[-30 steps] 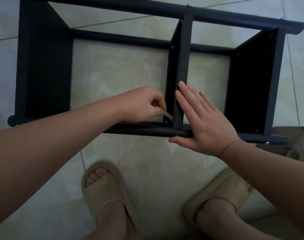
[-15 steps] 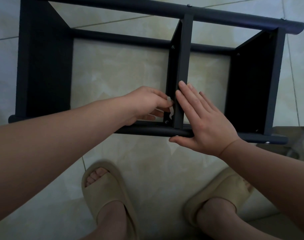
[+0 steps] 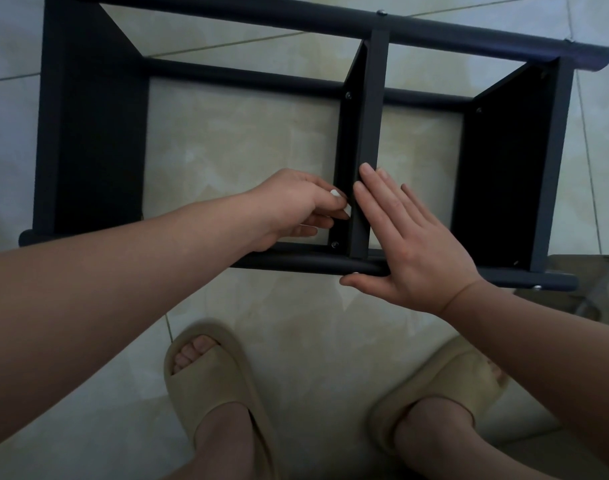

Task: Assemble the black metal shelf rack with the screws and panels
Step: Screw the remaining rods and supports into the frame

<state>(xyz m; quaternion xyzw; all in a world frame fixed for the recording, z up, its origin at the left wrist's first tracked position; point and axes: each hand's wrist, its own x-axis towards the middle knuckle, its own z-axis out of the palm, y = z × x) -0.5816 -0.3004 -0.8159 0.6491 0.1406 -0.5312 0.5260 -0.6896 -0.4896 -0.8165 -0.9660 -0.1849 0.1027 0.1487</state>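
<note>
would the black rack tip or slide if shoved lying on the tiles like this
Probably stiff: the rack has panels screwed between tubes. It likely slides rather than tips, lying low and wide on smooth tiles. Round tubes could let it rock, perhaps why the right hand braces it.

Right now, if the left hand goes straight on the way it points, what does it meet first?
The middle panel: the left hand points right at its left face, fingers at or nearly on it; depth is unclear.
</note>
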